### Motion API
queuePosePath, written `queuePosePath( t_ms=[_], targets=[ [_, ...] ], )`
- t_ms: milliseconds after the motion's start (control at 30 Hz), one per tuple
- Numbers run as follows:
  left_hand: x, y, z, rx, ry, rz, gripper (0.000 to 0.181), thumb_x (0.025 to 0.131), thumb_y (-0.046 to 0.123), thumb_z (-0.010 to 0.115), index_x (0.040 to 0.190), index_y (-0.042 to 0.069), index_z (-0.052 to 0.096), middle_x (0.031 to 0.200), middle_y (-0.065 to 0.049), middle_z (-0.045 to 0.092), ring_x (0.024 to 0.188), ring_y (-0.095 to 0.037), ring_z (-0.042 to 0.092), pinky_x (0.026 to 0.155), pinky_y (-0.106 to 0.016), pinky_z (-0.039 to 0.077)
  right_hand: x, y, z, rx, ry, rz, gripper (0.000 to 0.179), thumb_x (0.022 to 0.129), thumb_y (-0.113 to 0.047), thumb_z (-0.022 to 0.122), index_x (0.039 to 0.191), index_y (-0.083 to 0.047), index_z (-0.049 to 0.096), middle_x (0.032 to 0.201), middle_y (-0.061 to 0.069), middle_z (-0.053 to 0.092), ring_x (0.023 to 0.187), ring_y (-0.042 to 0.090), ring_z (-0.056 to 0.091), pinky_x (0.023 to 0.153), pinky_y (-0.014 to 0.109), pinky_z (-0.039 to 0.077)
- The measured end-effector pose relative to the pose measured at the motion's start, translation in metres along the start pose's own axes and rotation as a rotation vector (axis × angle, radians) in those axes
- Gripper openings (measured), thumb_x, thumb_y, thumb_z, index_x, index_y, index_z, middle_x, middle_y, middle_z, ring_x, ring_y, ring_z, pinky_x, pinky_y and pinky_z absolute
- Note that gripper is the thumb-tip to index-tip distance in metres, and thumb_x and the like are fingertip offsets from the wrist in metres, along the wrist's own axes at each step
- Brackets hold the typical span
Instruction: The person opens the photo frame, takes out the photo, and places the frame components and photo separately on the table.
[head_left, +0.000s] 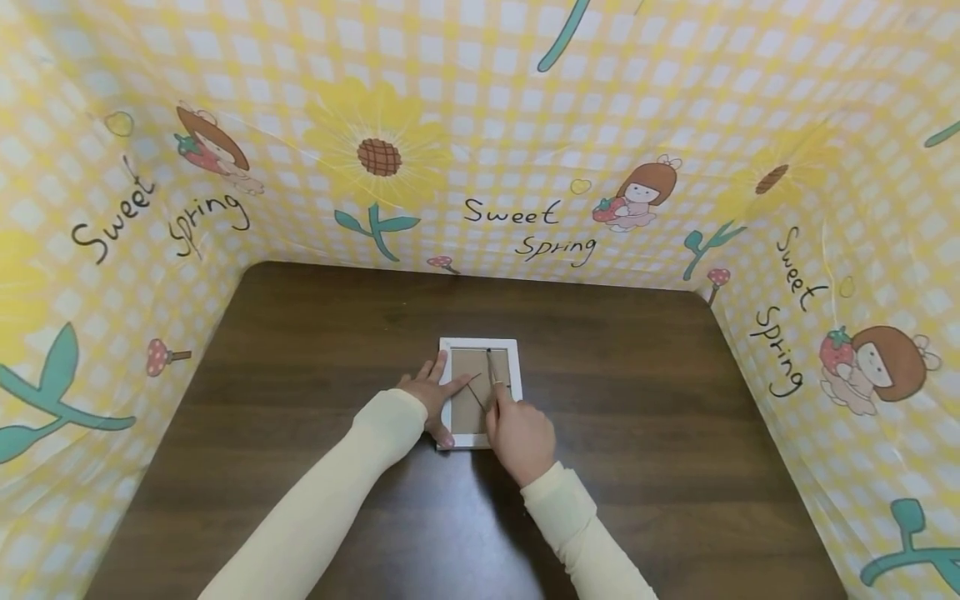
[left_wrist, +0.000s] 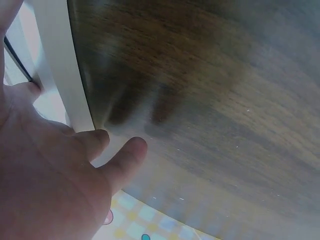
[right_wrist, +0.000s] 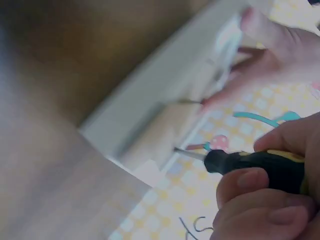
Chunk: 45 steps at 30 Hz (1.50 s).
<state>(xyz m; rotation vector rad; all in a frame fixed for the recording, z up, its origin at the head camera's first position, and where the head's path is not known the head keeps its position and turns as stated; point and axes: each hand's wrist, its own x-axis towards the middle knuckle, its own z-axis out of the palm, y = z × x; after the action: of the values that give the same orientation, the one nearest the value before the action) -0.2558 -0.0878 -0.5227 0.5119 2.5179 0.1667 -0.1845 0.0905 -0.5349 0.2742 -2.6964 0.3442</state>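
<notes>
The head camera looks forward and down from above, taking in the whole table (head_left: 300, 375) and the picture frame (head_left: 480, 343) at mid-distance. The left wrist camera sits very close, looking past the left hand (left_wrist: 45, 175) along the frame's edge. The right wrist camera, equally close and blurred, faces the same frame.

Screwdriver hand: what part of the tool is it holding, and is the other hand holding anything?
The right hand grips the screwdriver by its black and yellow handle. The left hand grips nothing; its fingers press flat on the white picture frame.
</notes>
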Motion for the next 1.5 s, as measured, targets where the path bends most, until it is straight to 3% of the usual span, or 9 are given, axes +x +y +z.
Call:
queuePosePath(
  t_ms=[200, 333, 467, 633, 833, 967, 1267, 1500],
  targets=[
    [-0.002, -0.003, 0.0, -0.023, 0.0, -0.007, 0.117, 0.069, 0.05, 0.09, 0.162, 0.033, 0.021, 0.167, -0.018, -0.009, 0.151, -0.039, 0.01, 0.114, -0.059, 0.023, 0.037, 0.003, -0.029, 0.12, -0.252, 0.091, 0.024, 0.092, -0.022, 0.063, 0.111, -0.014, 0.075, 0.08, 0.013, 0.072, 0.062, 0.033, 0.067, 0.051, 0.048, 0.051],
    [-0.005, -0.003, -0.001, -0.023, 0.008, -0.001, 0.117, 0.069, 0.05, 0.091, 0.162, 0.032, 0.022, 0.167, -0.019, -0.007, 0.151, -0.04, 0.014, 0.113, -0.06, 0.025, 0.056, 0.01, -0.044, 0.172, -0.41, 0.126, 0.03, 0.095, -0.025, 0.059, 0.118, -0.017, 0.075, 0.1, 0.008, 0.075, 0.073, 0.027, 0.068, 0.058, 0.045, 0.053],
    [-0.007, -0.001, -0.002, -0.031, 0.016, 0.009, 0.116, 0.069, 0.049, 0.091, 0.162, 0.032, 0.023, 0.167, -0.019, -0.006, 0.15, -0.04, 0.015, 0.111, -0.062, 0.027, 0.069, 0.018, -0.054, 0.213, -0.477, 0.161, 0.027, 0.094, -0.023, 0.055, 0.109, -0.019, 0.077, 0.089, 0.002, 0.072, 0.065, 0.02, 0.061, 0.053, 0.039, 0.047],
    [-0.007, 0.002, -0.001, -0.033, 0.02, -0.005, 0.116, 0.069, 0.048, 0.091, 0.161, 0.034, 0.023, 0.167, -0.017, -0.006, 0.151, -0.038, 0.016, 0.109, -0.062, 0.031, 0.067, 0.017, -0.056, 0.162, -0.471, 0.15, 0.029, 0.093, -0.022, 0.054, 0.11, -0.02, 0.077, 0.084, 0.001, 0.07, 0.061, 0.019, 0.057, 0.049, 0.037, 0.045],
    [0.0, 0.0, 0.002, -0.006, 0.0, -0.013, 0.118, 0.069, 0.055, 0.088, 0.162, 0.037, 0.018, 0.167, -0.015, -0.01, 0.151, -0.036, 0.015, 0.107, -0.061, 0.033, 0.036, 0.013, -0.044, 0.091, -0.264, 0.031, 0.025, 0.093, -0.018, 0.063, 0.113, -0.013, 0.077, 0.079, 0.013, 0.072, 0.057, 0.031, 0.064, 0.047, 0.047, 0.049],
    [0.005, -0.006, 0.006, 0.002, -0.002, -0.017, 0.122, 0.067, 0.059, 0.087, 0.162, 0.04, 0.012, 0.167, -0.014, -0.013, 0.151, -0.036, 0.014, 0.107, -0.061, 0.034, 0.023, 0.015, -0.035, 0.101, -0.194, 0.001, 0.026, 0.092, -0.017, 0.066, 0.116, -0.012, 0.076, 0.078, 0.018, 0.072, 0.06, 0.039, 0.066, 0.048, 0.05, 0.05],
    [-0.003, -0.001, 0.001, 0.008, -0.012, -0.014, 0.118, 0.071, 0.056, 0.087, 0.163, 0.036, 0.015, 0.167, -0.015, -0.01, 0.151, -0.036, 0.016, 0.109, -0.061, 0.032, 0.013, 0.017, -0.027, 0.148, -0.174, 0.035, 0.027, 0.094, -0.018, 0.065, 0.119, -0.013, 0.075, 0.086, 0.02, 0.073, 0.065, 0.043, 0.068, 0.05, 0.054, 0.051],
    [0.001, -0.005, 0.001, 0.005, -0.02, -0.02, 0.119, 0.07, 0.057, 0.086, 0.163, 0.036, 0.014, 0.167, -0.016, -0.012, 0.151, -0.036, 0.013, 0.106, -0.062, 0.034, 0.03, 0.011, -0.031, 0.135, -0.196, 0.052, 0.026, 0.095, -0.017, 0.061, 0.115, -0.012, 0.077, 0.089, 0.017, 0.074, 0.065, 0.04, 0.068, 0.05, 0.052, 0.052]
  ],
)
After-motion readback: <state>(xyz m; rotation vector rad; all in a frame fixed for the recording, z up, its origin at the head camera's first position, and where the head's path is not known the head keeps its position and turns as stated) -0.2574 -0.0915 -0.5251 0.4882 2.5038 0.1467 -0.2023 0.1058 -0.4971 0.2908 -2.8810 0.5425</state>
